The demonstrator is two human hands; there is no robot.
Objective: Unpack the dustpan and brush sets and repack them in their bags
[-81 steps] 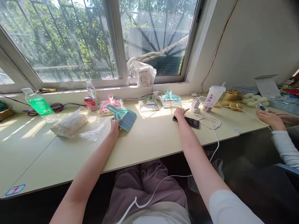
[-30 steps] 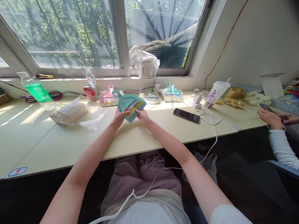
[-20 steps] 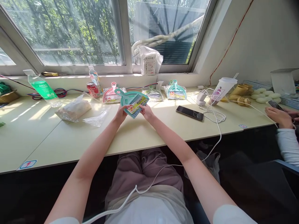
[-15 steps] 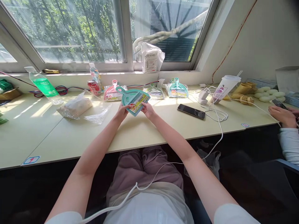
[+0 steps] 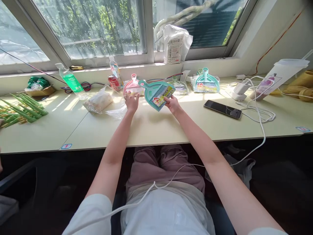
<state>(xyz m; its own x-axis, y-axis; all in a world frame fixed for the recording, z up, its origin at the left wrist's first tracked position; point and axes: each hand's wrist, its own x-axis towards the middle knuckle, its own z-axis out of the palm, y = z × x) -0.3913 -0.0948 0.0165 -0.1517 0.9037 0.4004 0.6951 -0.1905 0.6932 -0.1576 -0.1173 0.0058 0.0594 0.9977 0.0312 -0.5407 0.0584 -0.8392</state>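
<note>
A teal mini dustpan with its brush [image 5: 157,93], carrying a printed label, hangs tilted above the table. My right hand [image 5: 173,104] pinches its lower right corner, with the handle pointing up and left. To the left, my left hand [image 5: 132,101] holds nothing, and its fingers are apart. Its fingertips overlap the lower edge of a wrapped pink dustpan set [image 5: 133,85]; whether they touch it I cannot tell. Behind the held set lies a green dustpan set [image 5: 180,87], partly hidden. Further right stands another teal dustpan set [image 5: 206,83].
On the left are a clear plastic wrapper [image 5: 117,112], a bagged bundle [image 5: 98,100], a green-labelled bottle [image 5: 72,81] and a red can [image 5: 113,82]. A phone [image 5: 222,109], white cables [image 5: 261,114] and a plastic cup [image 5: 276,76] occupy the right. A boxed package [image 5: 174,49] sits on the sill.
My left hand has let go of the teal dustpan set and moved toward the pink one. My right hand still holds the teal set. The view has turned left.
</note>
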